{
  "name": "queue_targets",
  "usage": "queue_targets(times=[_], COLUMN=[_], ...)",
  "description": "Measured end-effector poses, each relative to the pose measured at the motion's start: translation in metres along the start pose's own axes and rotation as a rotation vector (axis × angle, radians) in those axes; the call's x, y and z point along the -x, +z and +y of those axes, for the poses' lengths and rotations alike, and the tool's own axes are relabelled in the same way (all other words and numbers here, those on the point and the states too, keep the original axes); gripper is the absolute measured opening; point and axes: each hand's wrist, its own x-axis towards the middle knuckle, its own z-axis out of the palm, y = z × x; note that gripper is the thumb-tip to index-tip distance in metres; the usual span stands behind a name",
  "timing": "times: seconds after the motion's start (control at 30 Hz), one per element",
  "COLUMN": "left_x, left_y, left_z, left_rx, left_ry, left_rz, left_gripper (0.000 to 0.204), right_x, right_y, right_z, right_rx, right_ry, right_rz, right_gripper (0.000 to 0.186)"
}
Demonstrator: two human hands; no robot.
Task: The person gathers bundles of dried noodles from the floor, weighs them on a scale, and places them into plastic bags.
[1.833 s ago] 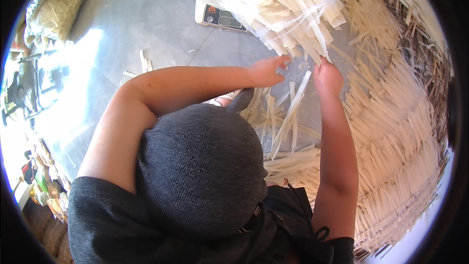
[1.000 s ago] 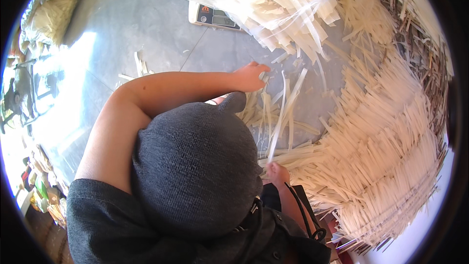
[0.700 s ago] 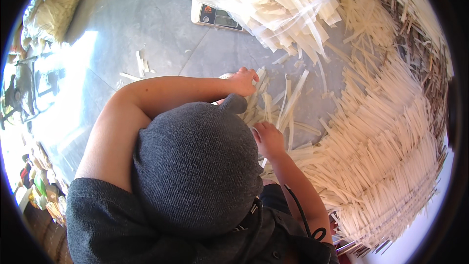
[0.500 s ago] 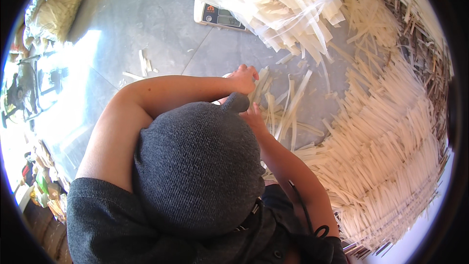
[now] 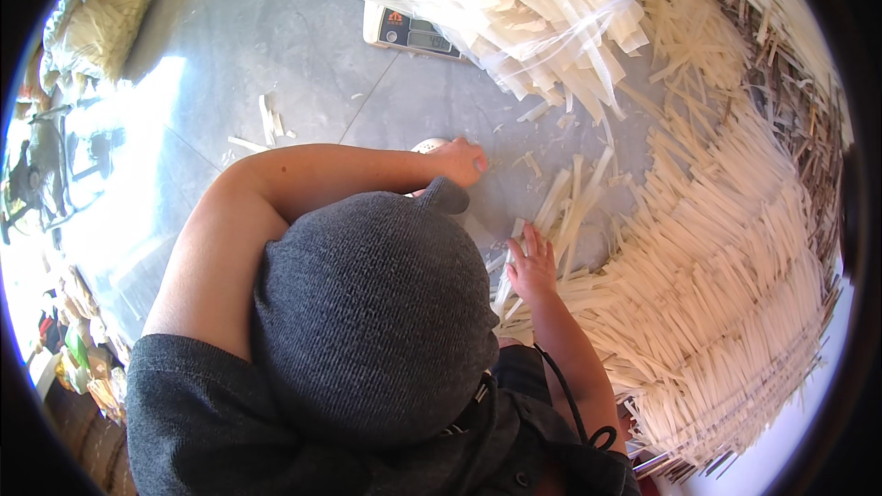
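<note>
My left hand (image 5: 459,163) is low over the grey floor, its fingers curled inward. Whatever may be in them is hidden. Just behind its wrist shows the edge of a white thing with small holes (image 5: 428,144). My right hand (image 5: 535,268) lies with fingers spread over a loose bunch of pale flat strips (image 5: 562,207), touching their near end. The strips fan out ahead of the fingertips. A dark knitted cap (image 5: 372,312) covers the middle of the view and hides the space below my hands.
A clear plastic bag of pale strips (image 5: 524,9) lies at the far side, over a small digital scale (image 5: 390,26). A broad heap of strips (image 5: 707,294) fills the right. Scraps (image 5: 268,119) lie on the grey floor (image 5: 266,37). Bundles (image 5: 101,28) stand far left.
My right hand has moved right and nearer, away from the left, and its fingers have spread. The loose strips have shifted right with it. My left hand has barely moved.
</note>
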Motion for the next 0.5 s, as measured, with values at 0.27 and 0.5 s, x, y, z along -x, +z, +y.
queue_targets(times=[0.27,0.5], left_x=[0.002,0.002], left_y=[0.006,0.003], left_z=[-0.013,-0.013], left_rx=[0.001,-0.021], left_ry=[0.107,0.184], left_rz=[-0.013,-0.044], left_gripper=[0.027,0.026], right_x=[-0.011,-0.045], right_y=[-0.007,-0.020], right_z=[-0.004,0.012], right_rx=[-0.176,-0.591], right_ry=[0.204,0.539], right_rz=[0.218,0.563], right_gripper=[0.044,0.017])
